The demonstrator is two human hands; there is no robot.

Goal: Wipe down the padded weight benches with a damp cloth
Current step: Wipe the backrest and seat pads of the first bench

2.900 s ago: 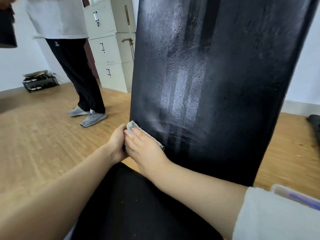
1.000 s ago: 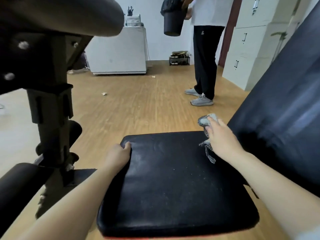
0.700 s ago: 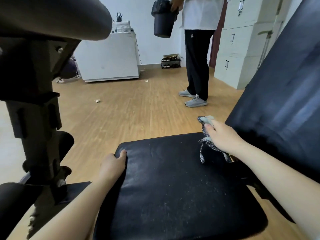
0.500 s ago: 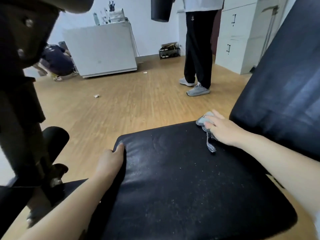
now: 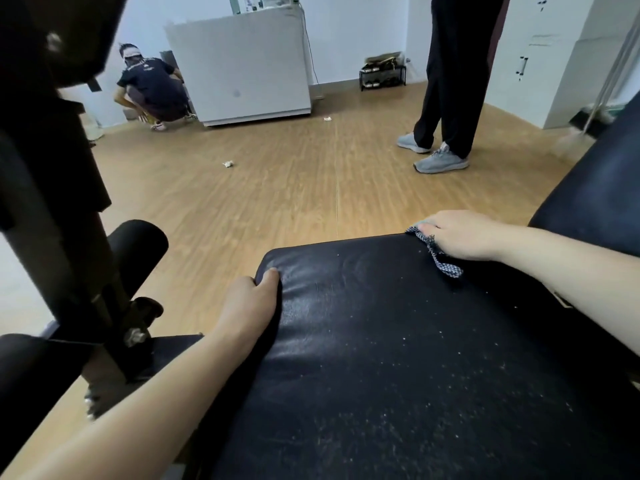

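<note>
Glossy blk vinyl seat pad (image 5: 398, 358); woven cloth (image 5: 438, 252)

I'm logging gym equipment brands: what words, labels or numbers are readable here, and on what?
No text is readable.
White print on the crouching person's dark T-shirt: too blurred to read.
Black padded bench seat: no label shows.
Checked cloth: pattern only, no text.

The left hand (image 5: 251, 301) and right hand (image 5: 459, 233) are bare. The left forearm (image 5: 156, 393) and right forearm (image 5: 561, 261) are uncovered right to the frame's edges.
</note>
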